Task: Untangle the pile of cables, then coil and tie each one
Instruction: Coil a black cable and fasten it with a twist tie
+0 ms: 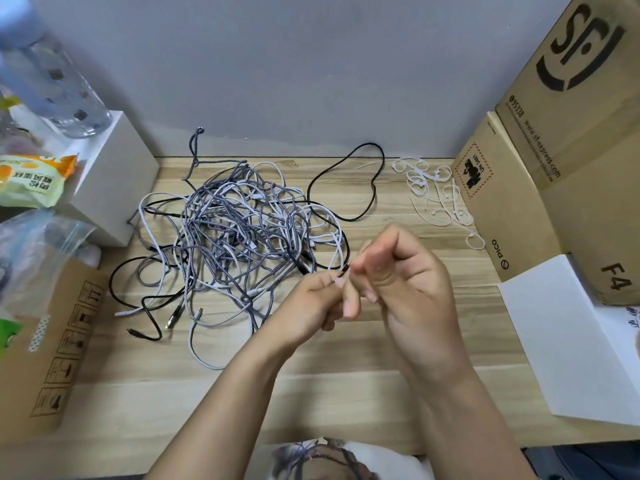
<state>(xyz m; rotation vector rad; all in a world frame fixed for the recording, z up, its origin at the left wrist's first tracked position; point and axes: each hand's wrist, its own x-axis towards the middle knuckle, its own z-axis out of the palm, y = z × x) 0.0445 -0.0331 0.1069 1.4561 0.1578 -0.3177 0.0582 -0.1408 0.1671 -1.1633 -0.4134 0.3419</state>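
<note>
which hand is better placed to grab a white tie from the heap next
Right, probably. The right hand is nearer the white ties at far right; the left hand pinches the black cable end.

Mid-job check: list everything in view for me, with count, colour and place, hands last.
cable pile: one tangle, grey braided, white and black cables, desk centre-left
black cable: one, loops out from pile toward wall
cable ties: loose bunch, white, back right
wooden desk: one, light wood
cardboard boxes: two, brown, right side
white sheet: one, right edge
white box: one, back left
water bottle: one, clear, on white box
snack packet: one, orange-green, left
cardboard box: one, brown, front left
left hand: pinches black cable end
right hand: grip curled at same end
</note>
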